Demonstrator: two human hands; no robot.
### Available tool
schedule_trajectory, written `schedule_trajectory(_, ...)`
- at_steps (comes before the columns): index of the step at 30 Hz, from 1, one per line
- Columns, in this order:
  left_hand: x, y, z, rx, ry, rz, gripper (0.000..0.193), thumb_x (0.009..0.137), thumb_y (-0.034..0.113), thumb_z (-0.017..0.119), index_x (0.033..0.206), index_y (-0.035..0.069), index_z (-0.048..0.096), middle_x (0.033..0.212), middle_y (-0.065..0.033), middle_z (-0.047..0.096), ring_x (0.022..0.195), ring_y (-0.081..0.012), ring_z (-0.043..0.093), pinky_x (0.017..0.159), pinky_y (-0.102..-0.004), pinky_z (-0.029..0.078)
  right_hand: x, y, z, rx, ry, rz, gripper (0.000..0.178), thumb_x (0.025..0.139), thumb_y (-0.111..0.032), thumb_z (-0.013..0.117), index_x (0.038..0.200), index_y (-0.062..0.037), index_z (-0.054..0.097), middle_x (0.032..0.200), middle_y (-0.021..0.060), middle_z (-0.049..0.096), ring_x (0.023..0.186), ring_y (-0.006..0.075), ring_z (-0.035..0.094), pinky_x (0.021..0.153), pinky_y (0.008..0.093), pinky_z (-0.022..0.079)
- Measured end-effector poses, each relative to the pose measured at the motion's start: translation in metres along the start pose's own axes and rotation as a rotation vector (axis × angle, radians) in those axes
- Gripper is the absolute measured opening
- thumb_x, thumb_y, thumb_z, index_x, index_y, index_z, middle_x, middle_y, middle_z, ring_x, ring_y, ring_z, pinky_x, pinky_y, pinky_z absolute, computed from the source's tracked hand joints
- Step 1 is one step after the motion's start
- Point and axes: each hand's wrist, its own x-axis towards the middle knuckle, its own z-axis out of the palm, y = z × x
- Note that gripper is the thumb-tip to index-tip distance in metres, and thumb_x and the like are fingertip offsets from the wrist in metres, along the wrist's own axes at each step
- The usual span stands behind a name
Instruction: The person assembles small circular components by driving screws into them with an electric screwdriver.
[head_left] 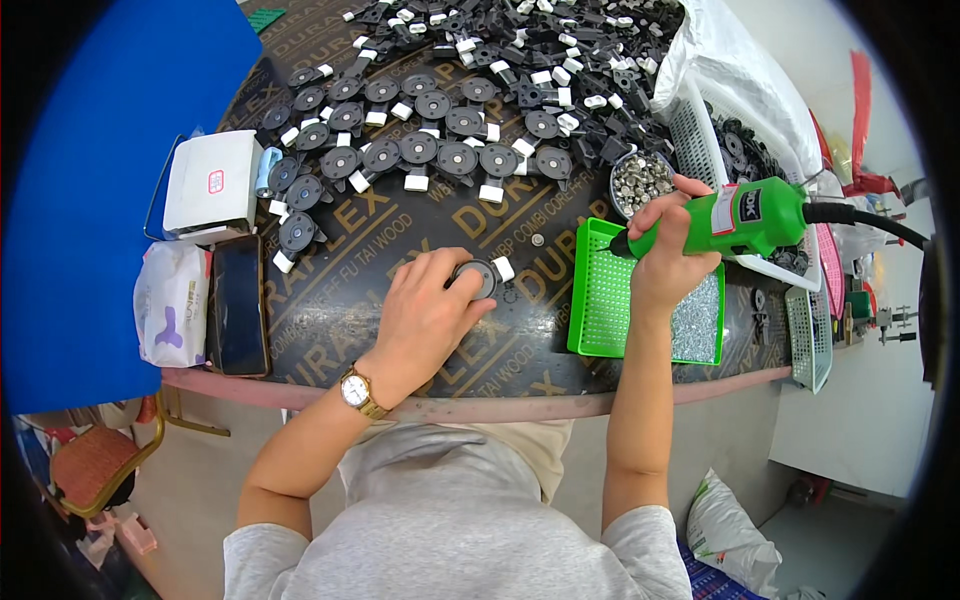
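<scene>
My left hand (425, 315) is closed on a black disc-shaped part with a white tab (486, 279), holding it at the table top near the front edge. In my right hand (665, 255) is a green electric screwdriver (745, 222), its dark tip pointing left over a green tray (598, 315). The tray has a dimpled left side, and small silver screws (697, 318) lie in its right side. One small round metal piece (538, 240) lies on the table between the disc part and the tray. Behind the right hand, a bowl holds metal fittings (640, 180).
Rows of similar black disc parts (457, 158) lie beyond my left hand, with a heap of loose black and white parts (560, 60) behind. At left are a white box (210, 185), a tissue pack (172, 305) and a phone (239, 305). A white basket (695, 135) stands right.
</scene>
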Motion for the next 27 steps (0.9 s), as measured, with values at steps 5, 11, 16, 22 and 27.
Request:
schedule_trajectory(5, 0.0, 0.0, 0.0, -0.016, 0.009, -0.012, 0.025, 0.074, 0.018, 0.072, 0.087, 0.005, 0.055, 0.105, -0.0093, 0.055, 0.09, -0.0291, 0.053, 0.077, -0.0382, 0.043, 0.004, 0.001, -0.002, 0.022, -0.022, -0.043, 0.04, 0.087, -0.024, 0.064, 0.108, 0.0061, 0.048, 0.064, 0.0051, 0.054, 0.051, 0.0103, 0.05, 0.047, 0.023, 0.042)
schedule_trajectory(11, -0.006, -0.004, 0.005, -0.079, 0.03, -0.082, 0.025, 0.074, 0.019, 0.072, 0.087, 0.006, 0.056, 0.106, -0.0085, 0.056, 0.092, -0.0298, 0.053, 0.077, -0.0377, 0.044, 0.002, -0.038, 0.015, 0.058, 0.024, -0.014, 0.067, 0.086, -0.058, 0.051, 0.117, 0.0001, 0.039, 0.063, 0.0028, 0.046, 0.05, 0.011, 0.044, 0.05, 0.0259, 0.039)
schedule_trajectory(16, -0.008, -0.008, 0.008, -0.131, 0.03, -0.075, 0.024, 0.076, 0.021, 0.07, 0.09, 0.009, 0.056, 0.1, -0.0063, 0.054, 0.093, -0.0271, 0.052, 0.076, -0.038, 0.042, -0.027, -0.044, 0.058, 0.228, -0.2, 0.067, 0.072, 0.084, -0.062, 0.05, 0.118, 0.0002, 0.039, 0.061, 0.0029, 0.047, 0.048, 0.0118, 0.046, 0.048, 0.0264, 0.041)
schedule_trajectory(22, -0.008, -0.01, 0.006, -0.164, 0.0, -0.105, 0.023, 0.076, 0.022, 0.069, 0.089, 0.01, 0.055, 0.098, -0.0042, 0.053, 0.092, -0.0261, 0.052, 0.075, -0.0373, 0.042, -0.041, -0.039, 0.08, 0.205, -0.308, 0.11, 0.074, 0.079, -0.06, 0.058, 0.119, 0.0003, 0.039, 0.059, 0.0042, 0.049, 0.045, 0.0124, 0.045, 0.045, 0.0255, 0.041)
schedule_trajectory(27, -0.007, -0.012, 0.003, -0.167, 0.003, -0.112, 0.023, 0.076, 0.021, 0.069, 0.09, 0.01, 0.056, 0.096, -0.0036, 0.052, 0.091, -0.0251, 0.051, 0.075, -0.0372, 0.041, -0.04, -0.038, 0.088, 0.174, -0.312, 0.084, 0.074, 0.078, -0.058, 0.062, 0.117, 0.0014, 0.041, 0.059, 0.0042, 0.048, 0.046, 0.0118, 0.045, 0.043, 0.0249, 0.04)
